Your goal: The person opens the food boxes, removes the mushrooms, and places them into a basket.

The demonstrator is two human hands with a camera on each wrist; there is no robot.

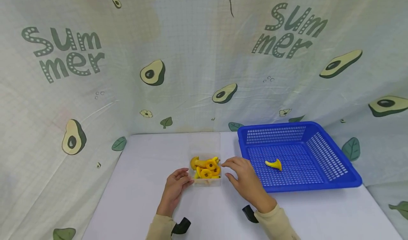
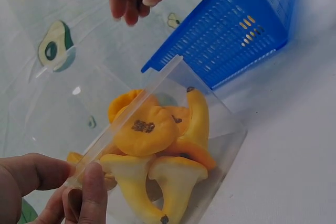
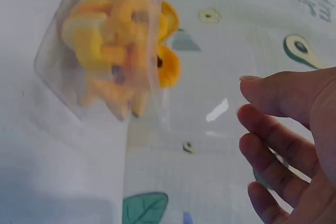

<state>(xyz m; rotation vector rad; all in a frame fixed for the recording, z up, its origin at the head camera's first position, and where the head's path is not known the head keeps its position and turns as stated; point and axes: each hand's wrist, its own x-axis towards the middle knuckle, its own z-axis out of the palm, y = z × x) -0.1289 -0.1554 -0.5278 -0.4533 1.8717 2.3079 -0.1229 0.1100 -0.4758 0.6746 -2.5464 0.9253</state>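
Note:
A clear plastic box point(image 1: 207, 183) stands on the white table, heaped with several yellow-orange mushrooms point(image 2: 147, 129) that look like models. Its see-through lid point(image 1: 204, 143) lies opened back toward the curtain. At the box's left side, my left hand point(image 1: 176, 187) pinches the rim between thumb and fingers, as the left wrist view shows. My right hand point(image 1: 247, 180) hovers between the box and the blue basket, fingers loosely bent and apart, with nothing in them. One more yellow mushroom point(image 1: 275, 165) lies on the floor of that basket.
The blue plastic basket point(image 1: 294, 155) with slotted walls takes up the right side of the table point(image 1: 143, 162). Behind the table hangs a pale curtain point(image 1: 185, 38) printed with avocados and lettering.

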